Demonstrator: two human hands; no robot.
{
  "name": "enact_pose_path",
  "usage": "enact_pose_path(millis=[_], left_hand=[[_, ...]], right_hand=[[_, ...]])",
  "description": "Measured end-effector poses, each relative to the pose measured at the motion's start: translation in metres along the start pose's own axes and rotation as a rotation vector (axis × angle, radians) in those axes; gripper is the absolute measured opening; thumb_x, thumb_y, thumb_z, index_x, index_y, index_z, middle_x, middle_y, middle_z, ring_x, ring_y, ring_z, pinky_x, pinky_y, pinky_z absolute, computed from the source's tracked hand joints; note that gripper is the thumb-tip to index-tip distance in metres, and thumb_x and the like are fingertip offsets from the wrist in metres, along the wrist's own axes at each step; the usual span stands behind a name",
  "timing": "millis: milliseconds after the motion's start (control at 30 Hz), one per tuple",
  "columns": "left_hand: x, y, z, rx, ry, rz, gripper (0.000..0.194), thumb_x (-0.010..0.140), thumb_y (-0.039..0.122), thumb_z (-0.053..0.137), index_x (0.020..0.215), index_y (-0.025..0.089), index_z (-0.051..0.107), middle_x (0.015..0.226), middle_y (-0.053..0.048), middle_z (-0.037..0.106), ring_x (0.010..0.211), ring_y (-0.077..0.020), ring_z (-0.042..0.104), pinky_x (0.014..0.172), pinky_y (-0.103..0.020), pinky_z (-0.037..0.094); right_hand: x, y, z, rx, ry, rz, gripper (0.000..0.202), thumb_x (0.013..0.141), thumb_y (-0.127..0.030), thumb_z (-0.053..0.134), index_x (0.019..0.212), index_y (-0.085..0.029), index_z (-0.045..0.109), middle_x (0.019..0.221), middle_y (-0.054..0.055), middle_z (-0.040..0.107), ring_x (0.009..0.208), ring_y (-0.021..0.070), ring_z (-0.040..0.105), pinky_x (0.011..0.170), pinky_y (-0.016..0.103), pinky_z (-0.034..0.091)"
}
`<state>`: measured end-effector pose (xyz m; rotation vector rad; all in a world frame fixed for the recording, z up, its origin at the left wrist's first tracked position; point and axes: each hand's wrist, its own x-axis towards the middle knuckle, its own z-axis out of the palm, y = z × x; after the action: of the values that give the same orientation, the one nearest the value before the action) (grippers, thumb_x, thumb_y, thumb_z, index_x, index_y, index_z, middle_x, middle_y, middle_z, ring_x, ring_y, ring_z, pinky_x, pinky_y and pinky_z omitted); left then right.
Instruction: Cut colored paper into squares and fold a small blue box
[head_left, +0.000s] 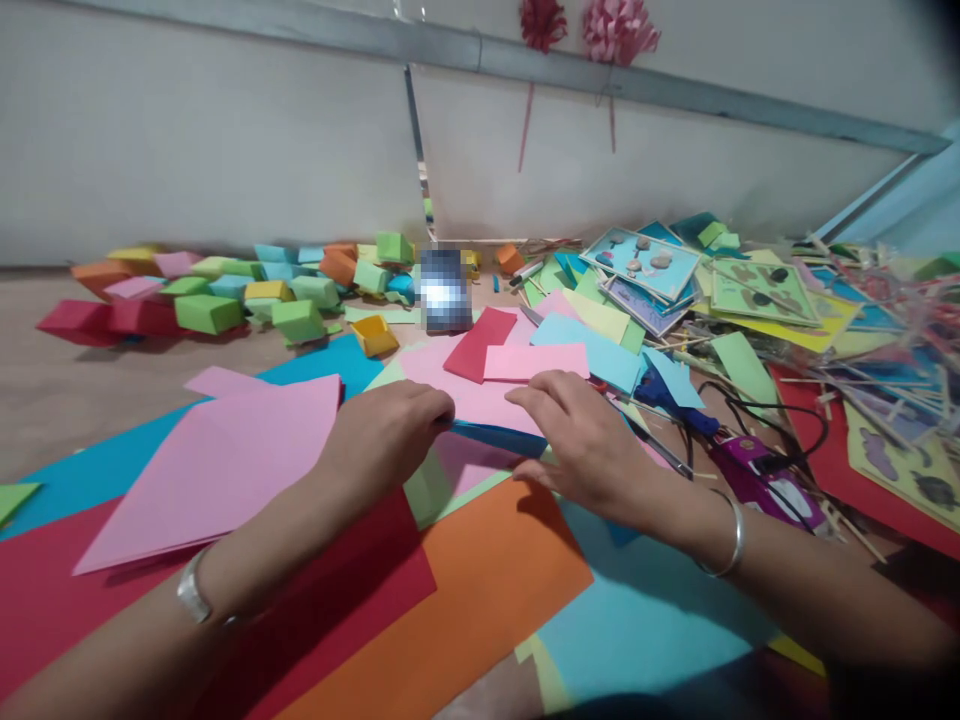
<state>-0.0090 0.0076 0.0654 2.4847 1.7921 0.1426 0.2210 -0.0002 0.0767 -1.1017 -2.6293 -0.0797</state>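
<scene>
My left hand [397, 425] is closed, its thumb and fingers pinching the left end of a folded piece of blue paper [499, 436] seen nearly edge-on. At the paper's other end is my right hand [581, 440], its thumb and fingers spread apart; whether it grips the paper is hard to see. A pink paper rectangle [536, 362] lies just beyond my right fingertips, beside a red paper piece [480, 345]. Beneath both hands are pink and pale green sheets. An orange sheet [480, 590] lies nearer to me, and a pink stack of paper [225, 450] lies left of my left hand.
Several coloured paper boxes [210, 314] line the wall at the left. A phone-like object [444, 290], blurred out, stands at the back. On the right are scissors [667, 450], a blue glue gun [671, 390], a purple device [757, 475] with black cable, and decorated cards [645, 260].
</scene>
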Motion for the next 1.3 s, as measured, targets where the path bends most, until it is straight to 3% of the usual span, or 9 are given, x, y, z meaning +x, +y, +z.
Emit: enact_pose_path(millis=[233,367,500,600,700,833,1000,1167,1300], left_hand=[[-0.014,-0.021,0.021,-0.007,0.188,0.066,0.042,0.088,0.011,0.040,0.112,0.026,0.072,0.091,-0.007,0.079,0.076,-0.0254,0.072,0.055,-0.031,0.041],[-0.017,-0.022,0.028,-0.010,0.264,0.115,0.039,0.089,0.007,0.036,0.099,0.024,0.070,0.078,-0.003,0.076,0.067,-0.0208,0.069,0.051,-0.028,0.037],[-0.013,-0.024,0.034,-0.048,0.549,0.265,0.027,0.094,0.009,0.045,0.085,0.021,0.067,0.118,-0.008,0.073,0.098,-0.0213,0.070,0.067,-0.027,0.048],[-0.009,-0.027,0.035,-0.051,0.673,0.277,0.024,0.091,0.012,0.054,0.073,0.019,0.068,0.120,-0.015,0.067,0.104,-0.0280,0.064,0.077,-0.035,0.051],[-0.009,-0.029,0.031,-0.113,0.572,0.315,0.029,0.084,0.006,0.050,0.070,0.020,0.070,0.102,-0.013,0.068,0.092,-0.0269,0.064,0.073,-0.037,0.051],[-0.010,-0.025,0.029,-0.320,0.304,0.342,0.034,0.076,0.002,0.044,0.072,0.021,0.071,0.083,-0.004,0.074,0.080,-0.0205,0.068,0.071,-0.033,0.053],[-0.012,-0.017,0.046,-0.250,0.185,0.236,0.031,0.092,0.029,0.060,0.119,0.020,0.071,0.133,-0.014,0.066,0.120,-0.0354,0.062,0.095,-0.052,0.051],[-0.012,-0.017,0.060,-0.192,0.038,0.223,0.039,0.093,0.033,0.062,0.131,0.025,0.064,0.152,-0.013,0.051,0.140,-0.0383,0.046,0.109,-0.065,0.038],[-0.012,-0.015,0.057,-0.197,-0.010,0.184,0.038,0.096,0.036,0.057,0.132,0.026,0.063,0.154,-0.012,0.048,0.146,-0.0395,0.037,0.112,-0.073,0.028]], right_hand=[[0.012,0.005,0.014,0.191,0.006,0.020,0.055,0.080,-0.024,0.078,0.130,-0.018,0.057,0.125,0.015,0.056,0.113,0.0273,0.053,0.091,0.040,0.048],[0.011,0.011,0.025,0.342,0.068,0.084,0.048,0.086,-0.018,0.068,0.132,-0.016,0.054,0.122,0.013,0.061,0.112,0.0241,0.057,0.093,0.038,0.049],[0.009,0.019,0.038,0.311,0.122,0.019,0.029,0.087,-0.013,0.062,0.117,-0.015,0.063,0.115,0.013,0.067,0.107,0.0249,0.060,0.089,0.038,0.049],[0.008,0.022,0.049,0.133,0.158,-0.070,0.018,0.092,-0.009,0.052,0.091,-0.015,0.068,0.110,0.014,0.070,0.101,0.0258,0.061,0.080,0.038,0.046],[0.006,0.020,0.057,0.002,0.124,-0.186,0.030,0.097,-0.008,0.044,0.081,-0.016,0.067,0.108,0.013,0.071,0.097,0.0233,0.061,0.077,0.036,0.043],[0.003,0.014,0.056,-0.038,-0.078,-0.301,0.022,0.096,-0.010,0.052,0.080,-0.017,0.065,0.092,0.008,0.072,0.082,0.0194,0.060,0.068,0.033,0.040],[0.001,0.011,0.046,0.128,-0.112,-0.296,0.016,0.095,-0.012,0.056,0.083,-0.017,0.065,0.104,0.010,0.072,0.088,0.0212,0.063,0.070,0.032,0.047],[0.001,0.013,0.037,0.274,-0.234,-0.143,0.017,0.094,-0.009,0.051,0.087,-0.020,0.063,0.123,0.012,0.067,0.106,0.0248,0.064,0.079,0.036,0.054],[0.004,0.019,0.038,0.275,-0.294,-0.238,0.013,0.090,-0.010,0.059,0.098,-0.020,0.063,0.134,0.014,0.061,0.117,0.0274,0.061,0.086,0.039,0.056]])
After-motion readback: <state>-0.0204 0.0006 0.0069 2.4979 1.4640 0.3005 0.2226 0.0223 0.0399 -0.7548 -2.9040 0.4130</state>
